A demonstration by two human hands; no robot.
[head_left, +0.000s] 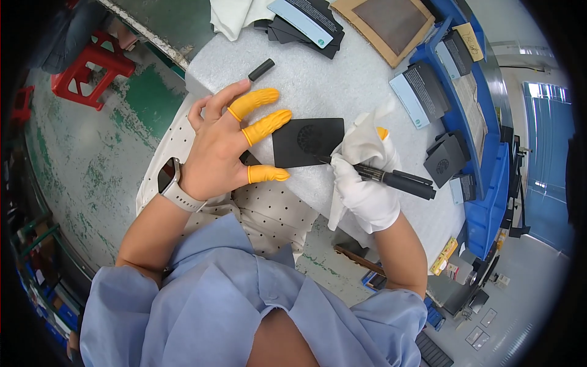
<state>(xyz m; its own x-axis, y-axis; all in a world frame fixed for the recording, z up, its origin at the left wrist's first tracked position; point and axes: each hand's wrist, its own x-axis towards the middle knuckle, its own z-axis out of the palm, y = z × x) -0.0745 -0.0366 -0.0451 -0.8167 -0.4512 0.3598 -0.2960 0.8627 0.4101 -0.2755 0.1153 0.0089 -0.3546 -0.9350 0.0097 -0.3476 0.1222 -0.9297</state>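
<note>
A flat black card [286, 145] with a round embossed emblem lies on the white foam-covered tabletop. My left hand [223, 134] has yellow finger cots on the thumb and two fingers. Its fingers are spread, with the fingertips close by the card's left corners; whether they press on it I cannot tell. My right hand [370, 199] wears a white glove and grips a black marker pen [406, 183], its thin tip at the card's lower right part. A crumpled white cloth [361, 140] is bunched in the same hand. A black pen cap [262, 70] lies beyond my left fingers.
Black cards with a light blue one [299, 21] are piled at the back beside a white cloth [235, 15]. A brown-framed panel [388, 27] lies at the back right. More cards [422, 92] stand along a blue bin [489, 183]. Red stools [92, 70] are on the floor, left.
</note>
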